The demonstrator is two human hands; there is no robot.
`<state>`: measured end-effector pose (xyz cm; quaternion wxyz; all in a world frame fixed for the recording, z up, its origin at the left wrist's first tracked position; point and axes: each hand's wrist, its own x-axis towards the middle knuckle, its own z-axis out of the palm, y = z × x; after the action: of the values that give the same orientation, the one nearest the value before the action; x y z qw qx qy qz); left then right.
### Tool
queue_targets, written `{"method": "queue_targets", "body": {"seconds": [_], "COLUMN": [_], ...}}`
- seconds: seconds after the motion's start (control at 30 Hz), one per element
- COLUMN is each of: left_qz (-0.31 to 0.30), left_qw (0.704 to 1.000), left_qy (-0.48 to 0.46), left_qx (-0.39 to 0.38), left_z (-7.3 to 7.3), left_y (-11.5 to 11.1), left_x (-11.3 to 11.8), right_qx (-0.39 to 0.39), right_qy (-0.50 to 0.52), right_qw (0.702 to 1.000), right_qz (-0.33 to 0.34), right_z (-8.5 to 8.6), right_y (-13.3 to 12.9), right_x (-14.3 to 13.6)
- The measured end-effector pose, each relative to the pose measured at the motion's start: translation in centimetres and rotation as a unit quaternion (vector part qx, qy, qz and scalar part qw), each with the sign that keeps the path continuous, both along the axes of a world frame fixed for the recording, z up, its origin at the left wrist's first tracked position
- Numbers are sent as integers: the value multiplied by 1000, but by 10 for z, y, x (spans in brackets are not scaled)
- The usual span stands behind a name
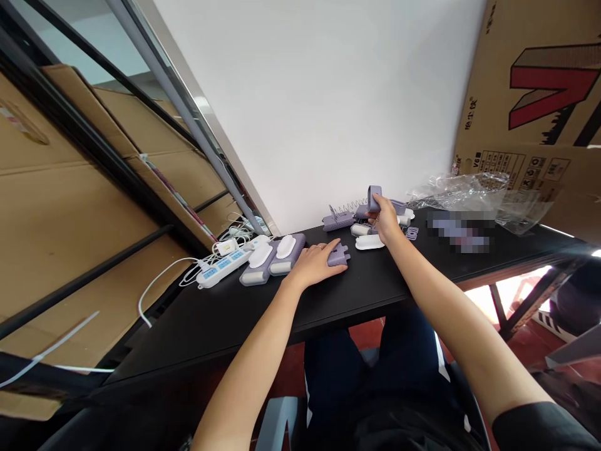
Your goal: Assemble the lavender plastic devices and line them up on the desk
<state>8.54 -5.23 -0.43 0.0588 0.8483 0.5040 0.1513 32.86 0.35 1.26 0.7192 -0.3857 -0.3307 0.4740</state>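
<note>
at the middle of the black surface (375, 275), the person's two hands work side by side over purple parts. the left hand (315, 264) lies low with its fingers spread, its forefinger and thumb on either side of a flat purple piece (337, 255) that rests on the surface; whether it grips the piece or only rests against it, i cannot tell. the right hand (385, 220), farther back, is closed around a hollow purple shell (374, 196) and holds it upright, raised above the other parts

just beside the left hand, on its left, two purple cases (300, 243) sit close together, each with a white oval piece (285, 247) on top; farther left is a white power strip (230, 263) with plugs and cables. between the hands, toward the far side, lie a purple perforated part (338, 221) and a coiled wire (353, 206), with a white rounded piece (369, 242) nearer. right of the right wrist are small purple frames (412, 233), then a blurred patch and clear plastic wrap (474, 194) before a large cardboard box (530, 138)
</note>
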Motion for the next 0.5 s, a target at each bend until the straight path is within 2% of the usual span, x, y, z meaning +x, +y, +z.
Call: {"method": "queue_targets", "body": {"seconds": [0.1,0.27,0.4,0.5], "left_qz": [27,83,104,112], "left_qw": [998,978,966,962], "left_qy": [-48,-166,-197,-208], "left_qx": [4,99,131,141], "left_z": [-1,4,5,4], "left_y": [2,3,3,3], "left_x": [-1,-10,-13,-12], "right_qx": [3,-5,-10,-3], "right_qy": [14,39,0,-19], "right_qw": [1000,999,997,996], "right_qz": [-8,21,73,88], "right_z": [0,3,3,2], "right_y": [2,-1,-5,-7], "right_x": [2,0,-5,-8]}}
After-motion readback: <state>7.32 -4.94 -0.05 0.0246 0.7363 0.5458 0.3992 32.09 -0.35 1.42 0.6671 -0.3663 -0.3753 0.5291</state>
